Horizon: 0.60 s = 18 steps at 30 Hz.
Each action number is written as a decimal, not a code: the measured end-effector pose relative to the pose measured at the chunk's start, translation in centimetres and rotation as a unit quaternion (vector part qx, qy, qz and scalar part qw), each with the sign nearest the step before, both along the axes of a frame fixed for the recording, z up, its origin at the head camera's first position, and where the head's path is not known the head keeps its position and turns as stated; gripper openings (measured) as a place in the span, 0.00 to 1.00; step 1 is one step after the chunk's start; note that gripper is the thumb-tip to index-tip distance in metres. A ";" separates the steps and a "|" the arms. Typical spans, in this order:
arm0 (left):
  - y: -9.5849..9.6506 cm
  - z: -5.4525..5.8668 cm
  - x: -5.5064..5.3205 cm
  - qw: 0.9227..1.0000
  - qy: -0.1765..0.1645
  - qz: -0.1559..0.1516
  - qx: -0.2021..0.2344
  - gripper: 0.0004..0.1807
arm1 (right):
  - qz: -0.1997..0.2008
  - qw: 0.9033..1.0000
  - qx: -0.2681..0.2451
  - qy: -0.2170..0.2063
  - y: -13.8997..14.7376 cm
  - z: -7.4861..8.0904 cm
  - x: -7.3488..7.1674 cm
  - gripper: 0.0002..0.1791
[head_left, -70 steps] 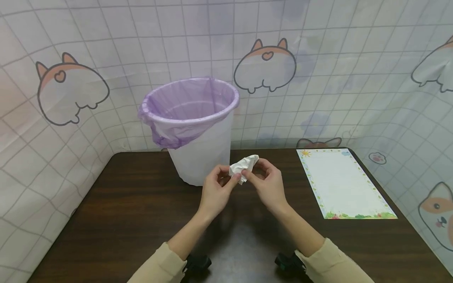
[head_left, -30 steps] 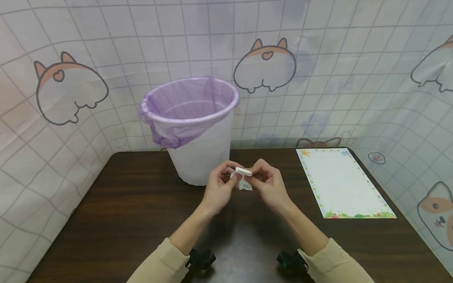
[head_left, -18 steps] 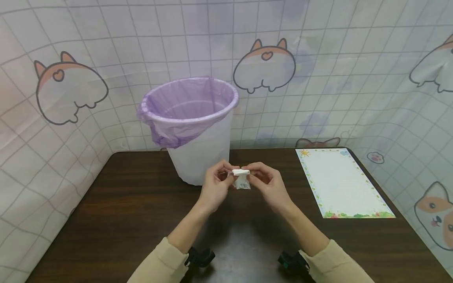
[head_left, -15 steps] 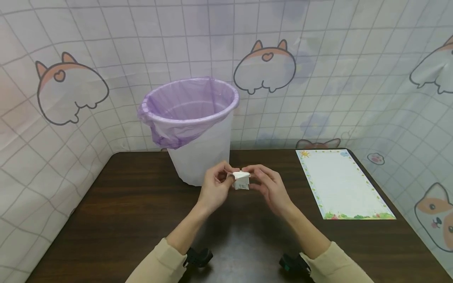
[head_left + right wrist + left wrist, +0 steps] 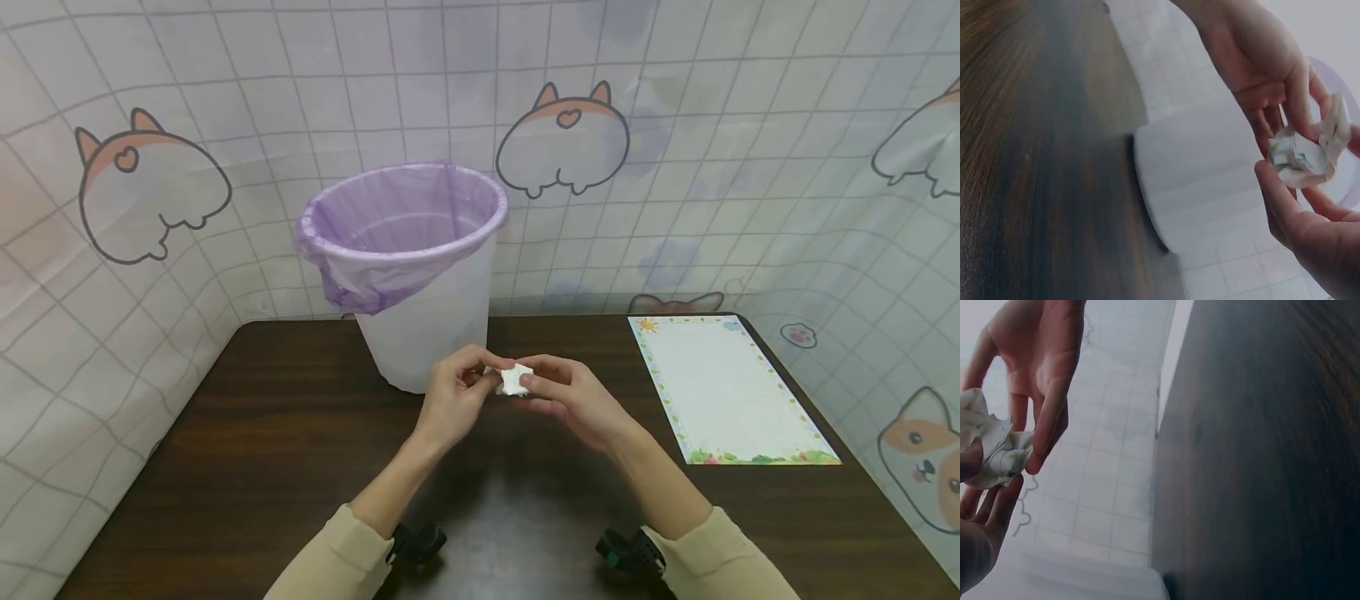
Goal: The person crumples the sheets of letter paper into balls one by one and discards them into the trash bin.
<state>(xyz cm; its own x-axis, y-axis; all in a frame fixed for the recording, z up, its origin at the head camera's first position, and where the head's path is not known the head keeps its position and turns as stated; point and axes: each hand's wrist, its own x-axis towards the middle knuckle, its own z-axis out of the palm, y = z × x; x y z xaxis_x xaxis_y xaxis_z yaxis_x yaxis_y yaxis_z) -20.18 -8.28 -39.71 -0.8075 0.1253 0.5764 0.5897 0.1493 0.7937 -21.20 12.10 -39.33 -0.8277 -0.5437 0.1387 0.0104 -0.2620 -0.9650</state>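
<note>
A small crumpled wad of white paper (image 5: 514, 380) is held between both hands above the dark table. Faint green print shows on the folded paper (image 5: 1004, 453) in the left wrist view. My left hand (image 5: 456, 390) pinches its left side between thumb and fingers. From the right, my right hand (image 5: 576, 397) grips it, thumb on the near face and fingers behind. The right wrist view shows the layered folds of the paper (image 5: 1300, 156) with fingertips of both hands around it. Part of the wad is hidden by the fingers.
A white bin (image 5: 442, 333) lined with a purple bag (image 5: 367, 287) stands behind the left hand at the table's back. A sheet with a decorated border (image 5: 738, 392) lies at the right of the brown table (image 5: 262, 433). Patterned cloth (image 5: 420, 83) surrounds the table.
The paper has become a more compact wad. The right hand loosened briefly, turned, and now presses its thumb on the near face. The bin and the bordered sheet have stayed in place.
</note>
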 end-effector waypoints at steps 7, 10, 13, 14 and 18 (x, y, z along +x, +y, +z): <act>0.2 -0.1 -0.2 0.995 -0.077 0.001 0.069 0.14 | -0.053 0.997 0.029 0.040 -0.8 0.0 0.6 0.21; 0.5 -0.1 -0.2 0.987 -0.105 0.009 0.120 0.11 | -0.095 0.991 0.052 0.073 -1.2 0.1 0.6 0.20; 0.7 0.0 0.0 0.980 -0.112 -0.002 0.162 0.07 | -0.126 0.986 0.059 0.094 -1.3 0.2 0.6 0.19; 0.7 0.0 0.0 0.978 -0.112 -0.012 0.175 0.07 | -0.135 0.984 0.059 0.098 -1.3 0.3 0.5 0.18; 0.8 0.1 0.4 0.973 -0.110 -0.058 0.193 0.10 | -0.147 0.982 0.044 0.112 -1.1 0.4 0.4 0.17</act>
<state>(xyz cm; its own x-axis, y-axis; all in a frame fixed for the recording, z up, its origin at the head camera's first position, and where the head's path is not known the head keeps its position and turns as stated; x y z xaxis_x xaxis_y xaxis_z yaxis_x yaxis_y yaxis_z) -19.76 -7.50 -39.57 -0.9099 0.0307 0.4138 0.3949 -0.2421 0.8863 -20.78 11.04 -38.93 -0.9046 -0.3046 0.2981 -0.2679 -0.1375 -0.9536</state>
